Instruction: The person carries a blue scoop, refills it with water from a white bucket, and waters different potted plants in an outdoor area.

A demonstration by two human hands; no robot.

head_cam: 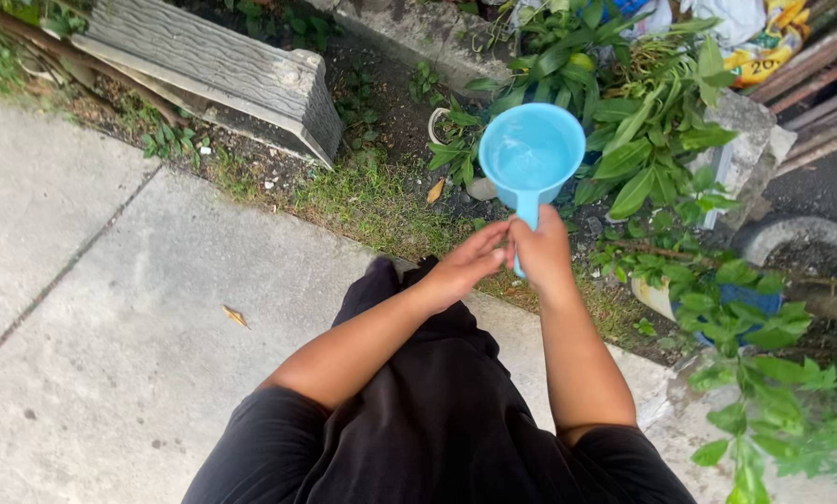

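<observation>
I'm holding the dipper (531,151) level over the plants (624,121), water in the bowl. My right hand (540,250) is clenched round the handle, bowl just beyond my fingers. My left hand (463,269) is loose, fingertips touching the handle beside the right. Step looks like carry-and-aim; the pour would need a slow forward tilt over the white pot (448,126) beneath.

packages: one printed plastic bag (764,42) is seen at the top right edge, beyond the plants | shape: crumpled, partly cut off by the frame | colours: yellow, orange and white, with dark print | labels, signs, screens: none are seen
</observation>
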